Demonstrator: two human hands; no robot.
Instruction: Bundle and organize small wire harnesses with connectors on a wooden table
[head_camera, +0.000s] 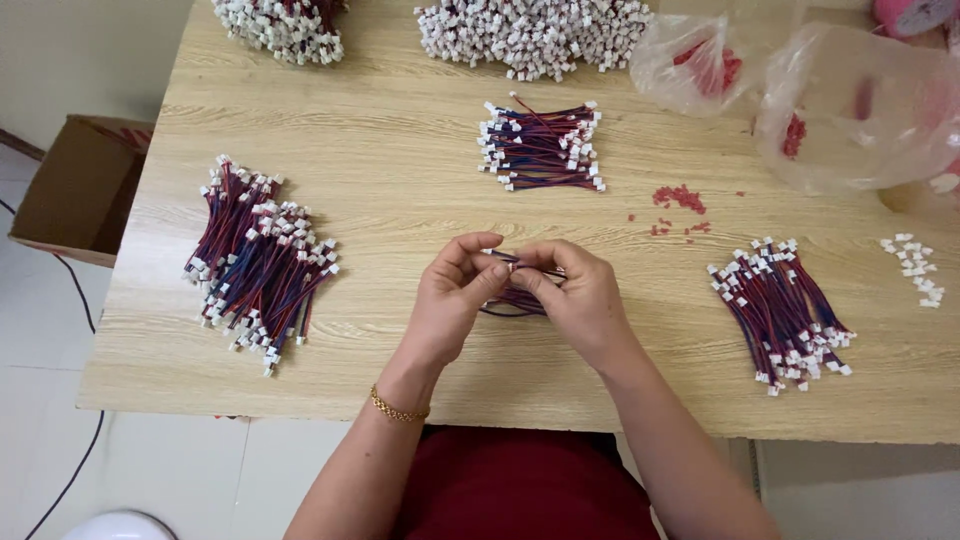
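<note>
1. Both our hands meet over the table's near edge: left hand and right hand pinch a small looped bundle of red-and-blue wires between pressed fingertips, held up for close work.
2. Sorted piles of white-plugged wire leads lie left, ahead and right on the pale wooden table, apparently kept within reach.
3. Clear plastic bags sit far right.

a: where are the hands?
b: left hand and right hand meet at centre, fingertips pinched together.
a: and the arms?
b: both forearms angle inward, a bracelet on the left wrist.
</note>
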